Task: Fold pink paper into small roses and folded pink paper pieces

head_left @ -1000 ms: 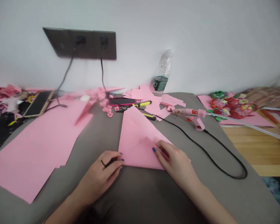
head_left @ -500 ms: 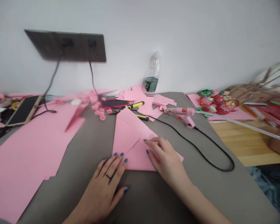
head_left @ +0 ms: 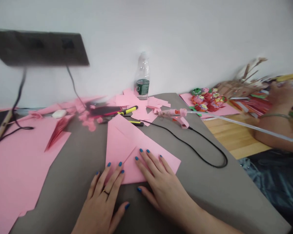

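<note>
Pink paper, plain and matte, has both of this person's hands on it, and from where I stand I can follow the folds. The folded sheet lies flat mid-way along the grey worktop, one corner pointing at the far edge by the wall, another towards the right edge, with a flap's slanting edge crossing its middle. Neither hand grips anything: the left hand is opened out, its fingertips on the sheet's lower left side and its thumb clear of the paper; the right hand spreads its fingers over the flap, thumb just beyond the lower edge. I'd judge the sheet light, thin and fairly stiff, likely to skid if only one side were pinned, and easy to dent or crease in the wrong place. Better to press with flat fingertips along the folded edges, or pinch a doubled corner, than to tug at a single loose layer. Towards the far edge, a water bottle stands among paper scraps, with a yellow and black cutter just in front. Nearer the right edge lies a pink glue gun, its clear stick reaching out past that edge. A large pink sheet covers much of the left side. Beyond the far right corner sit bright paper flowers, and further right someone else's arm leans over blurred paper.
</note>
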`<state>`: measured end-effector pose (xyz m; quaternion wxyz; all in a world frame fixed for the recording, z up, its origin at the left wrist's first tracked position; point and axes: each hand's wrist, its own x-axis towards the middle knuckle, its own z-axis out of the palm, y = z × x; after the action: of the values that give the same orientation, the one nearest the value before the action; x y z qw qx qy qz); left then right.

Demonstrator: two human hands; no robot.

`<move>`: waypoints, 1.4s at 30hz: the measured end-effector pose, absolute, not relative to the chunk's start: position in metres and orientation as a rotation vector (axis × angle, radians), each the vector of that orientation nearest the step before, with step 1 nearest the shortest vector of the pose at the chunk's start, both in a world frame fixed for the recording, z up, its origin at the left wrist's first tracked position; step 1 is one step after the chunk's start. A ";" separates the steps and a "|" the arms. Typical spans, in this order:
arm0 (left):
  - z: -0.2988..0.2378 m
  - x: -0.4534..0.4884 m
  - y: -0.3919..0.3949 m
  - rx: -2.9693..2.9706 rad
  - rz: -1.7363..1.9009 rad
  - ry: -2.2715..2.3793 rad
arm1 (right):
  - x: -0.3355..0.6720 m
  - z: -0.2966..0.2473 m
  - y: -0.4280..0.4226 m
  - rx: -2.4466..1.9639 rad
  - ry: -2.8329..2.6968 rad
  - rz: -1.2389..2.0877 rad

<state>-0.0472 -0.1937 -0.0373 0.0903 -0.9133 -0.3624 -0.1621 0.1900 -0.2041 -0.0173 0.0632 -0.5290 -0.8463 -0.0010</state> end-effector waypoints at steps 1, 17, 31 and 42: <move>-0.038 -0.047 -0.192 -2.721 -0.491 -1.068 | 0.191 -0.016 -0.203 -1.613 -2.564 0.017; -0.035 -0.042 -0.181 -2.729 -0.574 -1.045 | 0.201 -0.010 -0.194 -1.542 -2.616 0.141; -0.017 -0.025 -0.152 -2.854 -0.553 -0.999 | 0.205 -0.007 -0.189 -1.534 -2.662 0.224; -0.030 -0.020 -0.148 -2.878 -0.540 -1.017 | 0.208 -0.007 -0.187 -1.464 -2.634 0.266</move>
<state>-0.0196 -0.1481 -0.0297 0.0206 -0.9282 -0.3280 -0.1742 0.2081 -0.1868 -0.0069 0.0579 -0.4832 -0.8692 0.0876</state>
